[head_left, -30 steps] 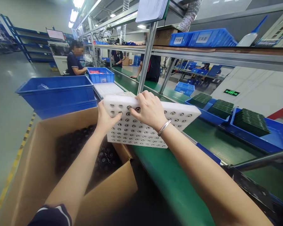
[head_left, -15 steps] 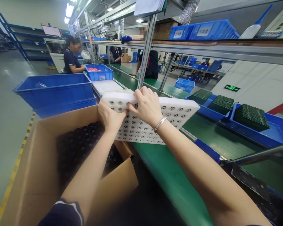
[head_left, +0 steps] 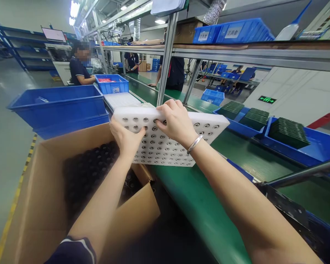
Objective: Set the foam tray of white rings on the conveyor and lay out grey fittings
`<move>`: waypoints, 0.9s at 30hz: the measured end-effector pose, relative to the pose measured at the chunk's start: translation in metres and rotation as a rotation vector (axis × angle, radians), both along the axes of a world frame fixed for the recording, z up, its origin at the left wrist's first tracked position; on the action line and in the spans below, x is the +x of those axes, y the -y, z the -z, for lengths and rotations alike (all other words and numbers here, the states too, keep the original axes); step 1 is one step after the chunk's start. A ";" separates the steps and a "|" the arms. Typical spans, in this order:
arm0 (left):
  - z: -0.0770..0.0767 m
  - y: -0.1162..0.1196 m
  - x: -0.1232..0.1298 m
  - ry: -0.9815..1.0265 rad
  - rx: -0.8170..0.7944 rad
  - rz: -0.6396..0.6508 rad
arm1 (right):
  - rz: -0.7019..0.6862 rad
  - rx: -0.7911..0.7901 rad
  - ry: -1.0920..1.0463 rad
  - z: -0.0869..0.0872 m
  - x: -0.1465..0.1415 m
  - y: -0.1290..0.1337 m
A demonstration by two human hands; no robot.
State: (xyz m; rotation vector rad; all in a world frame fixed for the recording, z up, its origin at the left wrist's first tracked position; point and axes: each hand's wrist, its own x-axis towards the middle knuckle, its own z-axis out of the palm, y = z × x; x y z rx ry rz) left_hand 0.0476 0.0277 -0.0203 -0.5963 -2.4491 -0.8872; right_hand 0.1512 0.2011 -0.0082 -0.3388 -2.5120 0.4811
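Observation:
A thick white foam tray (head_left: 165, 153) is held tilted up on edge, its face toward me covered in rows of round holes. Dark-rimmed round parts sit in many holes; those at the top left look hollow. My left hand (head_left: 127, 138) is closed around the tray's left end, thumb on the face near the second row. Over the top edge, near the middle, my right hand (head_left: 176, 119) is closed, its thumb pressing at a hole in the top row. What its fingers touch behind the tray is hidden. A silver bangle circles my right wrist.
An open cardboard box (head_left: 48, 183) of black round parts stands below left. Blue bins (head_left: 57, 106) are behind it. A green conveyor belt (head_left: 181, 190) runs under the tray, beside a metal upright (head_left: 166, 62). At right, blue trays (head_left: 294, 146) hold green boards. Co-workers stand farther along.
My right hand has shifted right along the tray's top edge, its thumb now about one hole farther over. The left hand keeps its hold. The view has turned slightly.

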 end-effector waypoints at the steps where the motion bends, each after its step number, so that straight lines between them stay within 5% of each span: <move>1: 0.001 0.000 0.000 -0.017 0.007 0.004 | 0.033 0.005 0.008 -0.001 -0.003 0.003; 9: 0.001 0.002 -0.005 0.040 0.028 0.028 | 0.002 0.131 -0.101 0.012 0.015 0.011; 17: 0.000 -0.002 0.000 0.013 0.033 -0.004 | 0.129 0.055 -0.101 0.018 0.004 0.026; 22: 0.001 0.001 -0.002 0.030 0.012 0.003 | 0.042 -0.022 -0.060 0.015 0.018 0.005; 27: 0.001 0.004 0.000 0.072 0.018 -0.003 | 0.112 -0.120 -0.035 0.020 0.038 -0.017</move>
